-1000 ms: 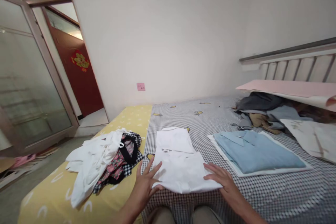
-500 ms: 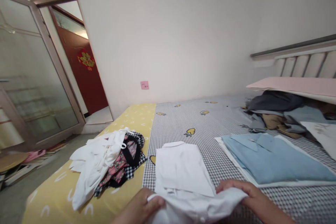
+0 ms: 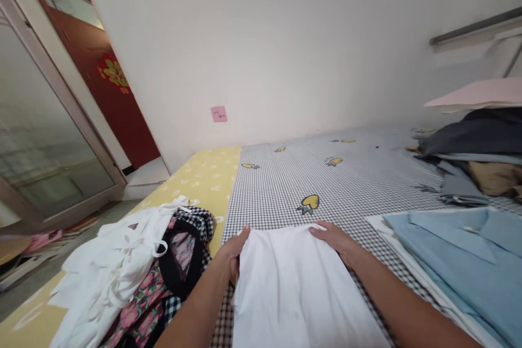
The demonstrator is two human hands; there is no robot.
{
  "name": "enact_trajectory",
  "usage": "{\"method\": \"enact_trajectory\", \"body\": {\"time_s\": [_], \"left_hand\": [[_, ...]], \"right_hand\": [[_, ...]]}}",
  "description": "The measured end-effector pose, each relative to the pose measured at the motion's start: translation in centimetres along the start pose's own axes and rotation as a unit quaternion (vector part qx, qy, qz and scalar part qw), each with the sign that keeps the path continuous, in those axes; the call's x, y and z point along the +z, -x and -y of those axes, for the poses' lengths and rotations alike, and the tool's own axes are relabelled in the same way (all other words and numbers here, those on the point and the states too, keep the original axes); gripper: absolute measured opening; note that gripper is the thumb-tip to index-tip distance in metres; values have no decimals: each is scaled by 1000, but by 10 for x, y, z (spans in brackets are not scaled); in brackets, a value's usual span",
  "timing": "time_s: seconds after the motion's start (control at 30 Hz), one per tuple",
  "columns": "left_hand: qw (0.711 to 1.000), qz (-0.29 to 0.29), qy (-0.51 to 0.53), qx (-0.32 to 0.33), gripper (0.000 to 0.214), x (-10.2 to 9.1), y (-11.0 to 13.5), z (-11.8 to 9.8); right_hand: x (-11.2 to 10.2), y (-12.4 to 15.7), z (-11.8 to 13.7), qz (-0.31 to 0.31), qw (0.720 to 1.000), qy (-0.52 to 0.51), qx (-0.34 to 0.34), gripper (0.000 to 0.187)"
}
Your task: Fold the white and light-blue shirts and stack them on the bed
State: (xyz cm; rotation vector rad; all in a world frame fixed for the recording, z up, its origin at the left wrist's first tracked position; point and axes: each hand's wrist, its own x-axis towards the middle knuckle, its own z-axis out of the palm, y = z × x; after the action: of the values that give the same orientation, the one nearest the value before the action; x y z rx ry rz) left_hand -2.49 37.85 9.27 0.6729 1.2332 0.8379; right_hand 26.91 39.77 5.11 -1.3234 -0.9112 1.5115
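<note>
Head view shows, nearest, a white garment (image 3: 299, 293) between the two forearms, above the checked sheet (image 3: 277, 190). Its far edge is in both hands: the left hand (image 3: 235, 247) pinches the left corner, the right hand (image 3: 332, 236) pinches the right corner. Farther, on the wall (image 3: 302, 49), one pink note (image 3: 218, 114) bears small dark writing, which is too small for reading.

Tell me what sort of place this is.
Probably a bedroom, judging by the checked sheet, the yellow sheet beside it, and the clothes pile at the left.
</note>
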Motion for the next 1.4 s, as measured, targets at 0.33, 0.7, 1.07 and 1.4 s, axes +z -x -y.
{"method": "enact_trajectory", "body": {"time_s": [0.33,0.7,1.07,1.4], "left_hand": [[996,-25,36,81,68,-23,3,18],[993,-48,86,69,48,-17,25,32],[994,-55,94,32,100,-28,100,95],[756,-394,-477,212,59,-7,130,67]], "right_hand": [[-9,8,-7,-55,987,107,-105,36],[38,84,-1,-226,671,629,-321,50],[105,63,-51,-31,675,718,-164,50],[103,64,-48,-21,703,688,-182,51]]}}
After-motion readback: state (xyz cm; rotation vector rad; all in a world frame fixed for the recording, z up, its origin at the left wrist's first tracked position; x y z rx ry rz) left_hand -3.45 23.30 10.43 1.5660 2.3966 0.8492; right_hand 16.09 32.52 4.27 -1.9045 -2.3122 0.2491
